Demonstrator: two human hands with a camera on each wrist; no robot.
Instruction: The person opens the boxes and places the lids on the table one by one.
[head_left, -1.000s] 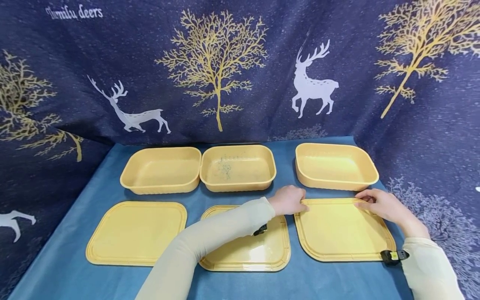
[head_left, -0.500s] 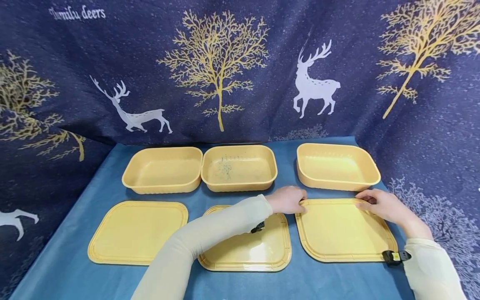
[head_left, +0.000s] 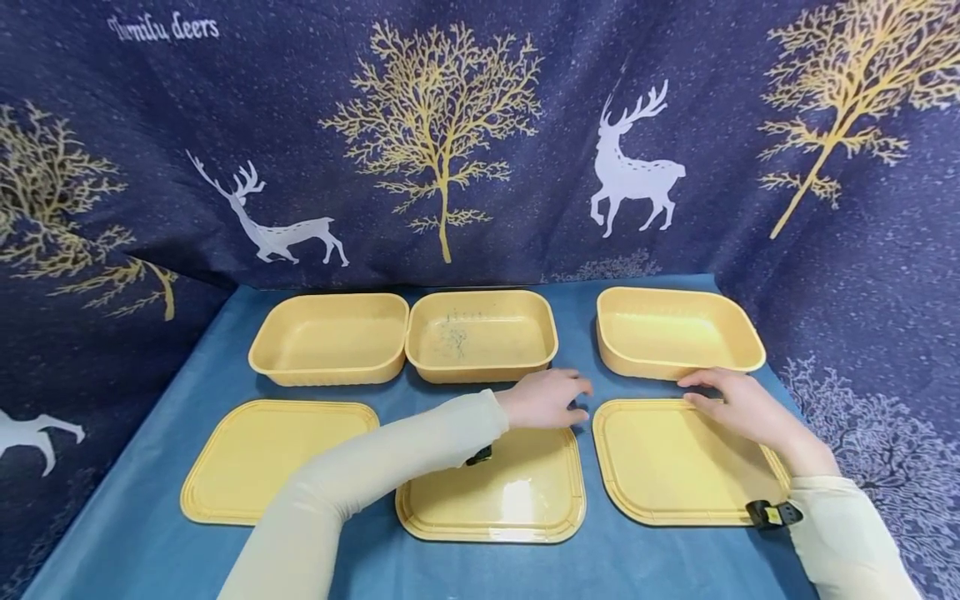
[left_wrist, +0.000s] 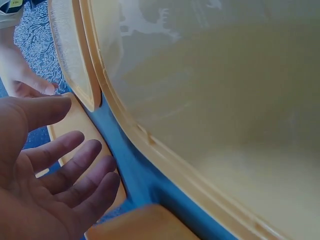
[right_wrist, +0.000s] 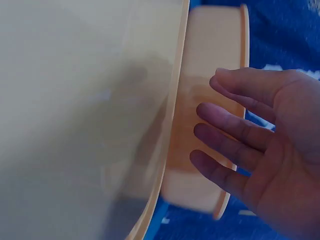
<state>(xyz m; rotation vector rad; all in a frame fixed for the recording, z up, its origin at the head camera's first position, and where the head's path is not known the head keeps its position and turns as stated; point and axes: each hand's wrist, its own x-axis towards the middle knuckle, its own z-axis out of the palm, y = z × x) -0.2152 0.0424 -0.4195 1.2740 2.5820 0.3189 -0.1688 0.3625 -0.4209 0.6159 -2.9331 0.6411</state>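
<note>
Three yellow lids lie in a front row on the blue tablecloth, and three yellow tubs stand behind them. My left hand point(head_left: 551, 398) hovers open above the gap between the middle lid point(head_left: 495, 492) and the right lid point(head_left: 678, 462), touching nothing. In the left wrist view the left hand point(left_wrist: 60, 170) shows spread, straight fingers beside the middle lid point(left_wrist: 225, 115). My right hand point(head_left: 723, 398) is open over the right lid's far edge, just in front of the right tub point(head_left: 678, 333). The right wrist view has the right hand point(right_wrist: 255, 160) with relaxed fingers beside the lid point(right_wrist: 75, 110) and tub point(right_wrist: 210, 100).
The left lid point(head_left: 270, 454) lies at the front left. The left tub point(head_left: 330, 337) and the middle tub point(head_left: 480, 333) stand side by side and touching. A dark blue curtain with deer and trees point(head_left: 450, 125) closes off the back and both sides.
Both hands have let go of the right lid's far corners. The left hand has drawn back to the left and opened; the right hand has lifted slightly with fingers straightened.
</note>
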